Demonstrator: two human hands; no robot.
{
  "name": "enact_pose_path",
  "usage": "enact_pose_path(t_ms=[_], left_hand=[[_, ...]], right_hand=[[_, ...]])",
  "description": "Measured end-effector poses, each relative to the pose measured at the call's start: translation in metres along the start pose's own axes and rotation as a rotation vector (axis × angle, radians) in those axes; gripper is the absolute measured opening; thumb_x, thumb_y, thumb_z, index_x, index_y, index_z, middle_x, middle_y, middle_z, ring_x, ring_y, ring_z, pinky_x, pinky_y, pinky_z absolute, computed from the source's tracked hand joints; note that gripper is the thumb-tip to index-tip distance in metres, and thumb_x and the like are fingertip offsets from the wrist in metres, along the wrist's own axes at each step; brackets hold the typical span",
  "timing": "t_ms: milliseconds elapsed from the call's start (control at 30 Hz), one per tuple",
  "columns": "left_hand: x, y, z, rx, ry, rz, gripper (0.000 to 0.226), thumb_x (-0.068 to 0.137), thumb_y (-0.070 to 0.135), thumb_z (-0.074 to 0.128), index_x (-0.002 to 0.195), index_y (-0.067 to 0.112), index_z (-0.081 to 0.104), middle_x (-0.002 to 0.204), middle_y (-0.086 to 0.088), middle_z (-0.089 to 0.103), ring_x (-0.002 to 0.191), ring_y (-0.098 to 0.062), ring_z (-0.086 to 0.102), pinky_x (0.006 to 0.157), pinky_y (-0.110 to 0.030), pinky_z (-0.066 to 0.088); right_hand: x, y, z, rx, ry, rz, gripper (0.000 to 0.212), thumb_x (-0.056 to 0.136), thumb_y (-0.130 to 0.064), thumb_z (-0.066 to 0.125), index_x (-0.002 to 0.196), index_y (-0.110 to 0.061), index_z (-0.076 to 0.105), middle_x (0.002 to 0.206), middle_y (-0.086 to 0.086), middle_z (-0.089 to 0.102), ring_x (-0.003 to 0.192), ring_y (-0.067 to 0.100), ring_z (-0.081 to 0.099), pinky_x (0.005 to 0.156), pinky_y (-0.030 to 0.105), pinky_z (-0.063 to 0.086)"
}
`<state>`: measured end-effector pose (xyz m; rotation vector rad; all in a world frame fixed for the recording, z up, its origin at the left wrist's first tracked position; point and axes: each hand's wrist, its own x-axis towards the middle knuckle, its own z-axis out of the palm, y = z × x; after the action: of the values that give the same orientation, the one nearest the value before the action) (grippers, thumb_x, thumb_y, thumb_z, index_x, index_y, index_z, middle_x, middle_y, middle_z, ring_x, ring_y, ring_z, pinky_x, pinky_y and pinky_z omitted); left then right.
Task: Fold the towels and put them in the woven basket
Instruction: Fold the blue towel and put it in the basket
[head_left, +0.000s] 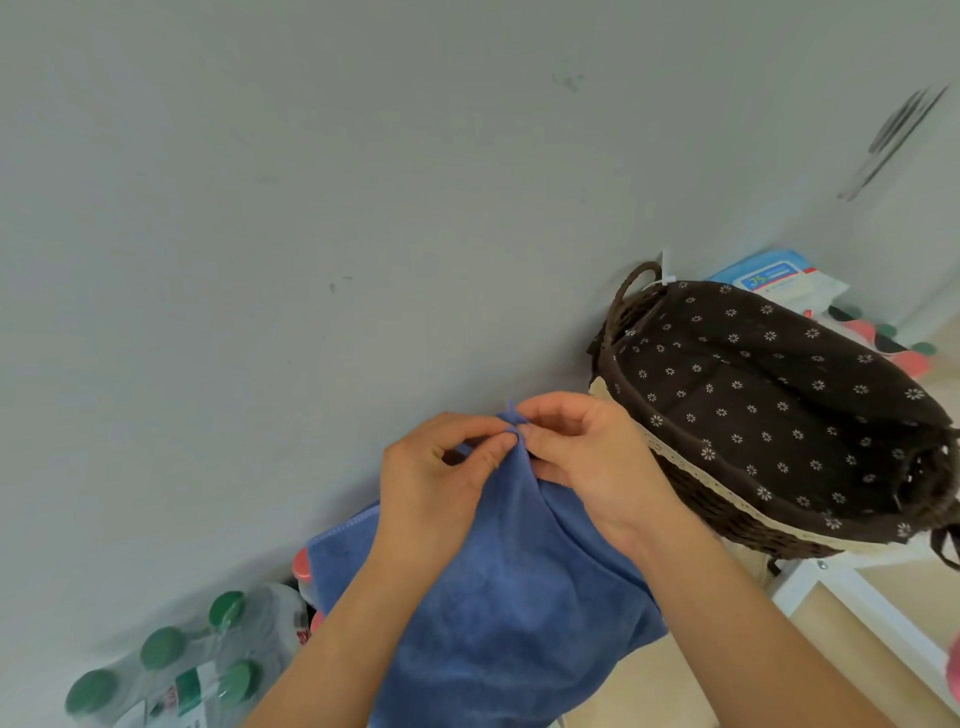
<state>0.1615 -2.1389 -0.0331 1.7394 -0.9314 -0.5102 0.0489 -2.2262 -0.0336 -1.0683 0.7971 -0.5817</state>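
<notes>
A blue towel (514, 597) hangs in the air below my hands, draped down over my forearms. My left hand (441, 478) and my right hand (587, 457) pinch the same top corner of it, fingertips almost touching. The woven basket (727, 519) stands to the right on a white table, dark brown wicker with a brown flowered cloth lining and a lace trim. Its inside shows only the lining. My right hand is just left of the basket's rim.
A grey wall fills the background. Shrink-wrapped bottles with green caps (166, 670) stand at the lower left on the floor. A blue and white packet (779, 283) and pink-capped items (883, 343) lie behind the basket. The white table frame (852, 597) runs at the lower right.
</notes>
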Motion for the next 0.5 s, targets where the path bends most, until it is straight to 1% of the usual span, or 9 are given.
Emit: enact_pose_path(t_ms=[67,133,200,267,300,400,500], left_hand=[[0.0001,0.0013,0.0009,-0.039,0.036,-0.047,0.023,0.079,0.012,0.075,0.075,0.034,0.072,0.076,0.017,0.071,0.074,-0.005,0.065,0.069,-0.014,0.049],[0.0003,0.0022,0.002,-0.051,0.073,-0.073,0.021,0.078,0.013,0.075,0.073,0.033,0.072,0.073,0.016,0.071,0.07,-0.006,0.065,0.066,-0.012,0.048],[0.0005,0.0039,0.0033,-0.057,0.093,-0.093,0.018,0.078,0.014,0.075,0.072,0.03,0.072,0.071,0.015,0.071,0.068,-0.006,0.064,0.064,-0.011,0.047],[0.0009,0.0045,0.0041,-0.054,0.102,-0.099,0.014,0.079,0.015,0.075,0.073,0.027,0.072,0.07,0.014,0.07,0.068,-0.005,0.064,0.064,-0.012,0.048],[0.0011,0.0044,0.0041,-0.051,0.104,-0.096,0.012,0.08,0.016,0.075,0.074,0.026,0.072,0.07,0.014,0.07,0.068,-0.006,0.065,0.064,-0.014,0.048],[0.0015,0.0038,0.0051,-0.059,0.1,-0.091,0.01,0.081,0.017,0.074,0.076,0.025,0.073,0.071,0.011,0.071,0.07,-0.007,0.066,0.067,-0.019,0.051],[0.0032,0.0028,0.0062,-0.115,0.068,-0.101,0.01,0.08,0.015,0.075,0.074,0.022,0.071,0.069,0.008,0.071,0.065,-0.005,0.064,0.062,-0.015,0.049]], right_hand=[[-0.0013,-0.0012,0.0024,0.005,-0.005,-0.009,0.013,0.086,0.003,0.063,0.096,-0.002,0.07,0.092,0.014,0.074,0.087,0.025,0.072,0.076,0.031,0.058],[-0.0025,-0.002,0.003,0.003,-0.02,-0.002,0.014,0.087,0.002,0.062,0.097,-0.001,0.072,0.092,0.015,0.074,0.088,0.026,0.072,0.079,0.033,0.059],[-0.0046,-0.0023,0.0025,-0.013,-0.02,-0.001,0.015,0.088,0.001,0.06,0.095,-0.003,0.073,0.091,0.015,0.074,0.089,0.028,0.071,0.083,0.039,0.058],[-0.0077,-0.0023,0.0013,-0.054,-0.041,-0.029,0.016,0.089,-0.002,0.061,0.092,-0.009,0.075,0.092,0.016,0.074,0.092,0.031,0.07,0.087,0.044,0.056],[-0.009,-0.0025,0.0006,-0.086,-0.067,-0.053,0.016,0.088,-0.003,0.062,0.094,-0.01,0.075,0.094,0.014,0.074,0.094,0.03,0.07,0.089,0.043,0.055],[-0.0103,-0.0038,-0.0014,-0.153,-0.084,-0.105,0.02,0.086,0.001,0.064,0.1,-0.01,0.074,0.094,0.005,0.075,0.095,0.018,0.07,0.088,0.032,0.054],[-0.0081,-0.0057,-0.0003,-0.227,-0.009,-0.155,0.023,0.084,0.002,0.065,0.088,-0.018,0.075,0.087,-0.001,0.076,0.087,0.011,0.071,0.081,0.025,0.055]])
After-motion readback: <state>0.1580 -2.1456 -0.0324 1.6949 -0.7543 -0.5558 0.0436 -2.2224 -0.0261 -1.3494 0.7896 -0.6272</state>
